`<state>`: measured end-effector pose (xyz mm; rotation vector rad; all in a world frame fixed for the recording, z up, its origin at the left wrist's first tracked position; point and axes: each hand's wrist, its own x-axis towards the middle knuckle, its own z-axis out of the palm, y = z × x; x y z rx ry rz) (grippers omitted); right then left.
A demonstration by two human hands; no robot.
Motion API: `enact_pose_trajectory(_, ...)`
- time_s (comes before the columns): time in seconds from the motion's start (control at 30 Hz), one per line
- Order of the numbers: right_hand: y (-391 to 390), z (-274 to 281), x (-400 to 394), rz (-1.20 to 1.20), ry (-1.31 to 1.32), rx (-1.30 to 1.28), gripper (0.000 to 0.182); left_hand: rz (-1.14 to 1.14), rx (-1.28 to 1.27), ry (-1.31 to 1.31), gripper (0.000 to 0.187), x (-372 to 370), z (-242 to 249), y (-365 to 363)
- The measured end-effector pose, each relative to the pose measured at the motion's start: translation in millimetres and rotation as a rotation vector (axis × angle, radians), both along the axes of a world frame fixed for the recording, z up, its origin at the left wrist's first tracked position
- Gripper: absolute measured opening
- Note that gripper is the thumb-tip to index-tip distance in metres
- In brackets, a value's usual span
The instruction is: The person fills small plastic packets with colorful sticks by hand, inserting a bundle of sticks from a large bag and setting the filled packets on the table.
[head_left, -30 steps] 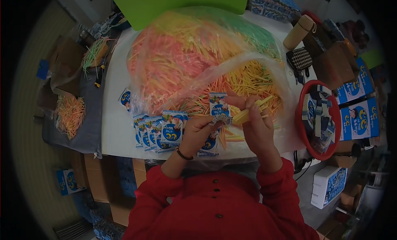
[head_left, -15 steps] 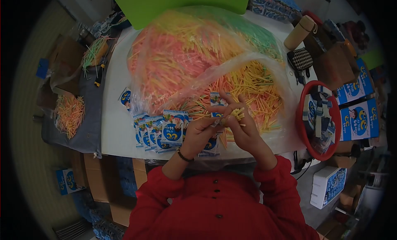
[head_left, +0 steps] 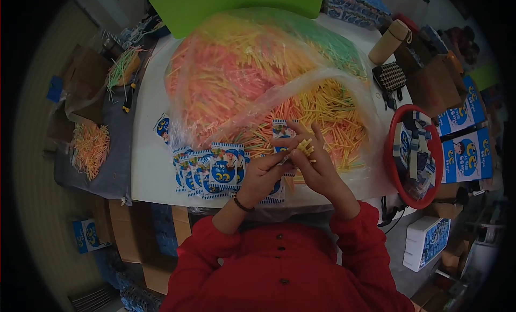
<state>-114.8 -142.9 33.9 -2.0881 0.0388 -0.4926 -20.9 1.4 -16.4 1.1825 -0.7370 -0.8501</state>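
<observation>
Between the thumb and fingers of my right hand (head_left: pixel 321 169) is a small bundle of thin yellow sticks (head_left: pixel 305 147), its ends pointing up and right. Its other fingers are raised. Against the bundle's lower end, my left hand (head_left: pixel 260 178) is closed in a pinch; whatever lies in it is hidden. Both hands meet over the front of the table. Blue-and-white printed packets (head_left: pixel 224 164) lie overlapped just left of my left hand. Another packet (head_left: pixel 282 130) rests on the sticks behind my fingers, partly covered.
A large clear plastic bag (head_left: pixel 231 81) of pink, yellow and green sticks fills the white table's (head_left: pixel 148 167) middle. At right stand a red basket (head_left: pixel 391 167) of packets, a checked pouch (head_left: pixel 389 75) and a beige bottle (head_left: pixel 388 42). More sticks (head_left: pixel 90 151) lie on the grey surface at left.
My left hand has shifted slightly to the right and turned a little. The bundle in my right hand has moved slightly left. The packets and bag stay where they were.
</observation>
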Motion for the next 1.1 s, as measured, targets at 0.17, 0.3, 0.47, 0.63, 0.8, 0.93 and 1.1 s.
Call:
enact_pose_trajectory(0.17,-8.1,1.5,0.4,0.053,-0.062,0.062,0.032,-0.092,-0.048,0.102,0.035,3.0,-7.1,-3.0)
enact_pose_trajectory(0.3,-11.9,11.8,-0.3,0.093,0.016,-0.022,0.040,-0.025,-0.104,0.045,0.034,1.4,-16.9,-8.2)
enact_pose_trajectory(0.47,-7.3,20.2,-3.3,0.038,0.149,-0.396,0.044,-0.081,-0.154,0.133,0.032,3.1,-28.6,-3.9)
enact_pose_trajectory(0.63,-17.2,5.5,-0.1,0.028,0.058,-0.238,0.037,-0.047,-0.098,0.062,0.029,-2.2,-8.8,-10.0)
enact_pose_trajectory(0.8,-18.9,1.2,2.7,-0.058,-0.227,0.470,0.016,-0.042,-0.071,-0.024,0.033,-5.7,2.8,-2.9)
enact_pose_trajectory(0.93,-71.5,10.6,-20.7,-0.188,-0.460,1.095,0.007,0.258,-0.011,0.161,0.045,1.7,23.3,28.7)
enact_pose_trajectory(1.1,-110.3,-9.1,-34.3,-0.475,-0.055,0.229,0.011,0.451,0.443,-0.439,0.046,50.2,31.6,68.8)
